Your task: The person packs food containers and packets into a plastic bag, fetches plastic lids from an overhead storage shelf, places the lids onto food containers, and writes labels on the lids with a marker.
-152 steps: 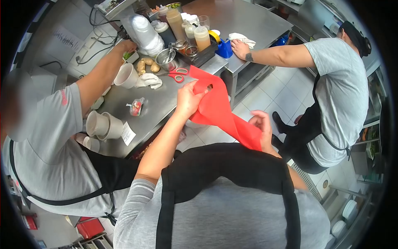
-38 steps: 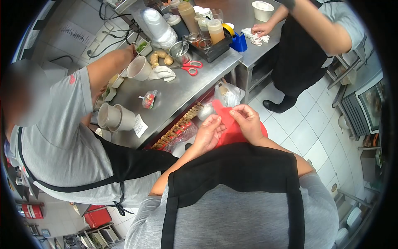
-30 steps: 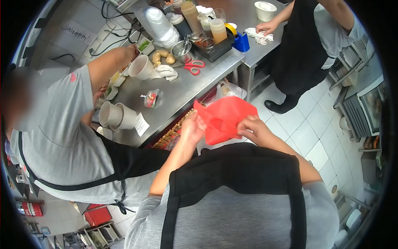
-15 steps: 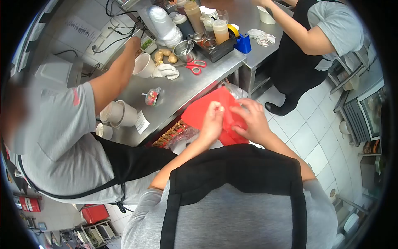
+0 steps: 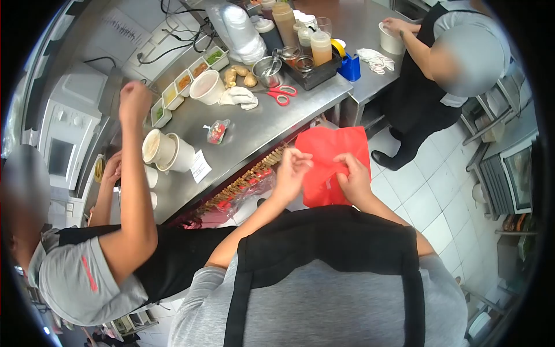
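A red sheet of thin, cloth-like material hangs spread out before my chest, off the counter's front edge. Fingers and thumb of my left hand are pinched together at the sheet's left side. My right hand pinches the sheet near its middle, right of centre, where creases gather. On the counter beyond are red-handled scissors, a white cloth, ginger, a metal pot and a small filled plastic bag.
Tubs and a paper slip lie on the steel counter. Sauce bottles and a blue tape dispenser stand behind. One co-worker is close on my left; another person is at the far right with a tub.
The red sheet has been turned and opened out, shifting right. The left co-worker has moved back, a forearm raised, uncovering the small containers. The right person now leans over the white tub.
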{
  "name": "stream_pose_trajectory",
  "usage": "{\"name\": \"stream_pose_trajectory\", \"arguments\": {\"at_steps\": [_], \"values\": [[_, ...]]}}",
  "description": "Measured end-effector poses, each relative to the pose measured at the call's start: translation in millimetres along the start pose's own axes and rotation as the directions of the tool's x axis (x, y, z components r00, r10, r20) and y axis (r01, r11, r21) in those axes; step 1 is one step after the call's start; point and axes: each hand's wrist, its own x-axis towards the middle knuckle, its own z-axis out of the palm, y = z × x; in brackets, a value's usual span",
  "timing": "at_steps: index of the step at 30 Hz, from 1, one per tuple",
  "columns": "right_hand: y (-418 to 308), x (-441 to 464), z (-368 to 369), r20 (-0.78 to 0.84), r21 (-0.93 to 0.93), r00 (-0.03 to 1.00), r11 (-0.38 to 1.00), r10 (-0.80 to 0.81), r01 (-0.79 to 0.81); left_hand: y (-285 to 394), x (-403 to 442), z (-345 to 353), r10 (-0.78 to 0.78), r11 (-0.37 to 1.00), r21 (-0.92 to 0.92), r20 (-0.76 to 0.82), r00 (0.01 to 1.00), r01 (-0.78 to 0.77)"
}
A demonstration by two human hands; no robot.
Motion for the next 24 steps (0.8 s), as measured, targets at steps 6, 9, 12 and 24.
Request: {"name": "stream_pose_trajectory", "arguments": {"at_steps": [6,9,12,24], "values": [[-1.7,8.9,13.4,-0.033,0.05,0.997,0.996,-0.076,0.077,4.3,-14.4,19.3,0.376,0.708,0.64,0.013,0.926,-0.297],[-15.3,7.1,9.6,0.12,-0.034,0.984,0.99,-0.134,0.139,-6.6,7.7,-16.2,0.325,0.868,0.446,-0.177,0.929,-0.218],[8.2,18.9,0.0,0.225,-0.277,0.958,0.931,-0.178,0.238,-0.5,10.3,-32.0,-0.302,0.898,-0.358,-0.074,0.95,0.258],[-20.2,21.5,-24.0,0.687,0.418,0.694,0.663,0.217,-0.621,-100.6,-11.3,-102.3,-0.092,0.849,0.454,-0.376,0.922,0.27]]}}
